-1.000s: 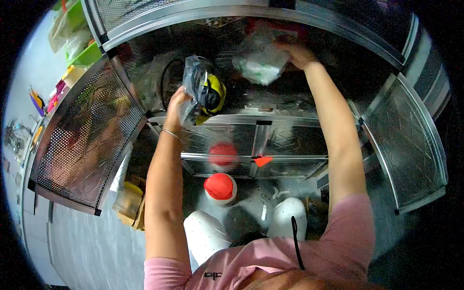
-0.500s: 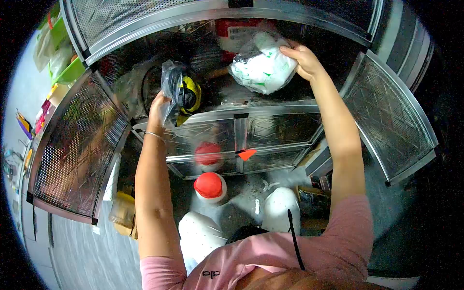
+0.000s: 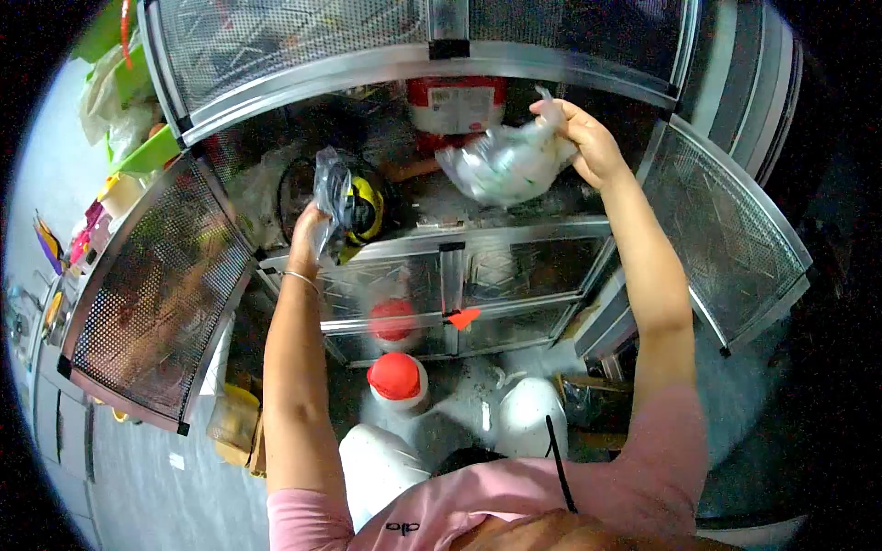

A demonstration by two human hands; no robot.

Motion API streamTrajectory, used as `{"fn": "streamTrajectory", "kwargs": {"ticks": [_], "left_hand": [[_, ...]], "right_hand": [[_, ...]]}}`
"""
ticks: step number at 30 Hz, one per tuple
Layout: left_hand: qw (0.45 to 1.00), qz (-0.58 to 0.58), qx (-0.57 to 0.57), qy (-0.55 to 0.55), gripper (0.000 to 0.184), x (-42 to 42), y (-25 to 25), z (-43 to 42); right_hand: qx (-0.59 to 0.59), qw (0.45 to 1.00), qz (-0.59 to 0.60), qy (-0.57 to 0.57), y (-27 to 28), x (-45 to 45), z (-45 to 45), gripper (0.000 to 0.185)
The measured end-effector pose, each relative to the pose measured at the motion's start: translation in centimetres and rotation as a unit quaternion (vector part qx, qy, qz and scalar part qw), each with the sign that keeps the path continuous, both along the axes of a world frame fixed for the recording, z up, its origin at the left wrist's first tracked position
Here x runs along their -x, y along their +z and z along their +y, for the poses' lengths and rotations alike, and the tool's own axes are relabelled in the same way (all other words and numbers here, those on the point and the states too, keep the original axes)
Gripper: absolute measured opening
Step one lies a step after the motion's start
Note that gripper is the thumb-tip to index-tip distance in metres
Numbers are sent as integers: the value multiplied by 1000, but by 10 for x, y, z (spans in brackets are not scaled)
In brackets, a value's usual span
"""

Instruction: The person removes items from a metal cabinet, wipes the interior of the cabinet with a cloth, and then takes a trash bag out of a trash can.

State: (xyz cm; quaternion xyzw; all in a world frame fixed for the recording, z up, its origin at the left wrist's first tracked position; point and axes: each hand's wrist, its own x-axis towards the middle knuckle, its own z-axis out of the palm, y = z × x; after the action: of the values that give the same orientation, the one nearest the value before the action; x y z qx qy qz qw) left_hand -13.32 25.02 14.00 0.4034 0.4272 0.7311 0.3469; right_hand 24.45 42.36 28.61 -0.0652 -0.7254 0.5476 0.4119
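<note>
Plastic bag (image 3: 505,173) now neck-up in right hand (image 3: 593,142)

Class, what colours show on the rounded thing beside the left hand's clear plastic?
Yellow and black; the rounded thing shows best in the head view.

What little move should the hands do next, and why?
Maybe the right hand should gently lift the see-through bag out of the cabinet: it pinches the bag by its bunched top, the cabinet is open in front, and the left hand is busy holding clear plastic.
</note>
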Motion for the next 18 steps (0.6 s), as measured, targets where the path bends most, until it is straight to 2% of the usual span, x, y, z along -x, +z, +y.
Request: {"fn": "streamTrajectory", "kwargs": {"ticks": [1, 2, 4, 6, 7, 8, 11, 18], "left_hand": [[1000, 9, -4, 19, 37, -4, 3, -3], [999, 18, -6, 37, 38, -10, 5, -5], [999, 36, -18, 12, 40, 2, -1, 2], [999, 32, -43, -9, 40, 12, -10, 6], [998, 31, 7, 49, 40, -2, 3, -3], [998, 33, 4, 49, 40, -7, 5, -5], [998, 49, 9, 42, 39, -6, 5, -5], [997, 72, -20, 17, 36, 6, -3, 5]], "right_hand": [[-41, 999, -10, -16, 7, 1, -5, 24], [-35, 998, -21, 46, 14, 1, -8, 26], [-176, 984, -8, 20, 35, 9, -22, 30], [-357, 929, 54, -76, 57, 31, -31, 34], [-370, 907, 4, -198, 67, 39, -42, 35], [-376, 869, -45, -317, 78, 47, -53, 36], [-410, 783, -88, -460, 102, 71, -58, 36], [-399, 768, -147, -479, 123, 91, -61, 35]]}}
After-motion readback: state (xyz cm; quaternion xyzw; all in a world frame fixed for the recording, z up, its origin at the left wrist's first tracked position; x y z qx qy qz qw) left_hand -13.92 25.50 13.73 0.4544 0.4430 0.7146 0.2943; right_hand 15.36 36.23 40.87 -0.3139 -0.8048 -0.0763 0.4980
